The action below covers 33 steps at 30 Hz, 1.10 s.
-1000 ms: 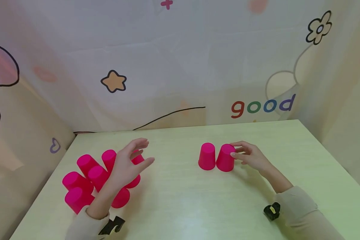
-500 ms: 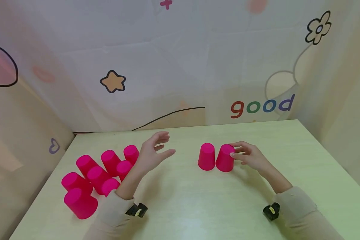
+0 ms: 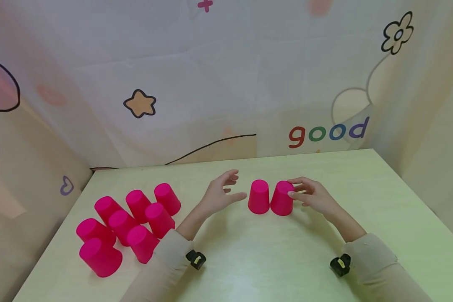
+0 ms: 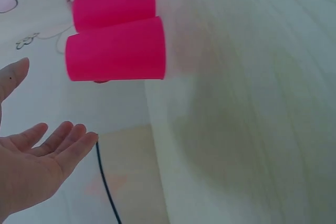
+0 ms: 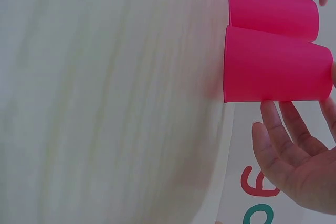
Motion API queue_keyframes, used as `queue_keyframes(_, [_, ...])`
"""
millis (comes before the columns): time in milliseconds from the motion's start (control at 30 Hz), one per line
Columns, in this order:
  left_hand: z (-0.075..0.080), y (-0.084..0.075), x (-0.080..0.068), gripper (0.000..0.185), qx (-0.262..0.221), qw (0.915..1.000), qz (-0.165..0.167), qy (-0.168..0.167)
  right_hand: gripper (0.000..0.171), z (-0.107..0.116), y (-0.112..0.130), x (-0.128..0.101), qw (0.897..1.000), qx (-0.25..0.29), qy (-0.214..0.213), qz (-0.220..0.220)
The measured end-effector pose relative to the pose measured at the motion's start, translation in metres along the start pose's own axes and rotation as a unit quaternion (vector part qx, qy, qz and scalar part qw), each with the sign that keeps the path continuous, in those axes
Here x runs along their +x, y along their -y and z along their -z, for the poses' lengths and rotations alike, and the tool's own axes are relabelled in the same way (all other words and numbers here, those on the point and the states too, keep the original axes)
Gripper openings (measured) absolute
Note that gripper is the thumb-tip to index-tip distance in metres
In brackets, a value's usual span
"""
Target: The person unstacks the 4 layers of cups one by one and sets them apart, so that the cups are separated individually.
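Observation:
Two pink cups stand upside down side by side at the table's middle right: the left cup [image 3: 258, 197] and the right cup [image 3: 282, 199]. My right hand [image 3: 312, 195] holds the right cup near its top, thumb in front and index finger behind; in the right wrist view other fingertips touch that cup's side [image 5: 275, 66]. My left hand [image 3: 219, 194] is in the air just left of the left cup, its thumb and fingers apart and holding nothing. The left wrist view shows a gap between this hand [image 4: 37, 171] and the left cup [image 4: 115, 51].
Several more upside-down pink cups [image 3: 122, 226] stand grouped on the left of the pale table [image 3: 256, 260], partly behind my left sleeve [image 3: 162, 260]. A printed cloth [image 3: 196, 96] hangs behind the table. Black wrist cameras [image 3: 341, 265] sit at both cuffs.
My left hand has moved right, from over the cup group to beside the two standing cups. My right hand has stayed at the right cup.

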<state>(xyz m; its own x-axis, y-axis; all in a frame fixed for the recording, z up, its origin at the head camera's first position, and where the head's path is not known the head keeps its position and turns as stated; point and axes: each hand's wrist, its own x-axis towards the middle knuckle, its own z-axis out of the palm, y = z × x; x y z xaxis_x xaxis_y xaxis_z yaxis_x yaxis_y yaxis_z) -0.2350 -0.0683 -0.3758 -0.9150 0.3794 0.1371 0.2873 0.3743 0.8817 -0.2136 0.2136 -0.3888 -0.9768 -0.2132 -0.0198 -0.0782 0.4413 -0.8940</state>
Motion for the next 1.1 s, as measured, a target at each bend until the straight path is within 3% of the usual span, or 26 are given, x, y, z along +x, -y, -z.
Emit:
queue_keyframes(333, [-0.019,0.014,0.021,0.071,-0.009,0.9993,0.023,0.027,0.048,-0.001,0.001,0.000,1.000,0.001,-0.001,-0.004])
queue_keyframes(633, [-0.033,0.013,0.032,0.061,-0.010,0.9983,0.012,0.056,0.047,-0.001,0.000,0.000,1.000,-0.002,-0.004,0.001])
queue_keyframes(900, [-0.041,0.012,0.034,0.049,0.004,0.9994,0.014,0.032,0.047,0.000,-0.001,0.000,1.000,0.002,-0.005,-0.001])
queue_keyframes(1100, [-0.034,0.009,0.029,0.044,0.001,1.0000,-0.007,0.003,0.047,0.000,0.003,-0.001,1.000,-0.001,-0.003,-0.002])
